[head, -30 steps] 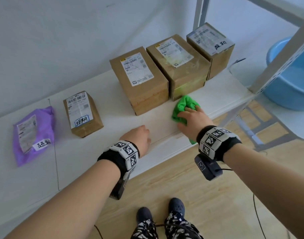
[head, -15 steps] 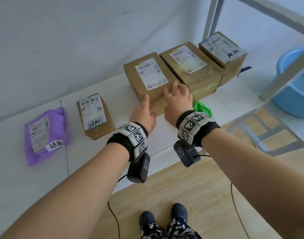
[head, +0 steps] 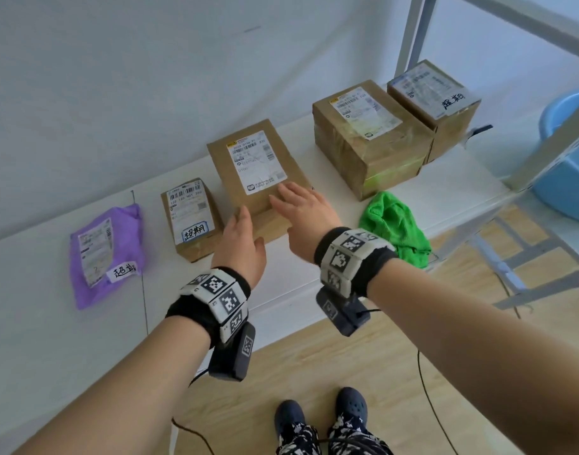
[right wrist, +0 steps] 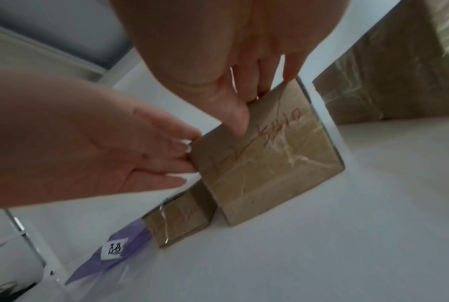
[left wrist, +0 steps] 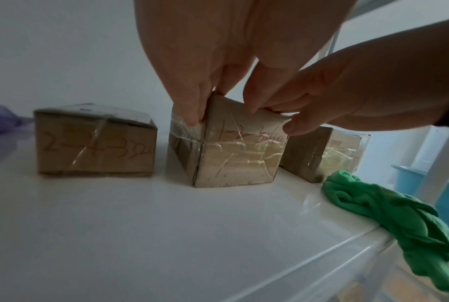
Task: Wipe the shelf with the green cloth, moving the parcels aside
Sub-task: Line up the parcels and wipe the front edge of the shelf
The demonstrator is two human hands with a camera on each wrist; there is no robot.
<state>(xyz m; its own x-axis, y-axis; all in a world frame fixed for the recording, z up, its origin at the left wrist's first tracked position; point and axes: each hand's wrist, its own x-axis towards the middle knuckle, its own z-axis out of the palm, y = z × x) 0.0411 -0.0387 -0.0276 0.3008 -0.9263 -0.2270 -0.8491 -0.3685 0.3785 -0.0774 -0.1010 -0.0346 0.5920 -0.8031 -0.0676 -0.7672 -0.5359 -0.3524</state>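
On the white shelf (head: 335,188), the middle cardboard parcel (head: 255,178) (left wrist: 233,155) (right wrist: 264,155) stands between my two hands. My left hand (head: 238,238) (left wrist: 225,98) presses straight fingers against its left side. Over its front top edge lies my right hand (head: 301,211) (right wrist: 249,102), fingers on top and thumb on the front face. The green cloth (head: 393,224) (left wrist: 388,212) lies crumpled at the shelf's front edge, right of my right hand, partly hanging over and touched by neither hand.
A small labelled box (head: 191,218) and a purple mail bag (head: 107,254) lie to the left. Two larger parcels (head: 370,139) (head: 436,103) stand to the right by the metal shelf post (head: 409,41). A blue basin (head: 567,159) sits beyond the shelf's right end.
My right hand let go of the green cloth and both hands went to the middle parcel. That parcel now stands away from the larger one on its right, close to the small box.
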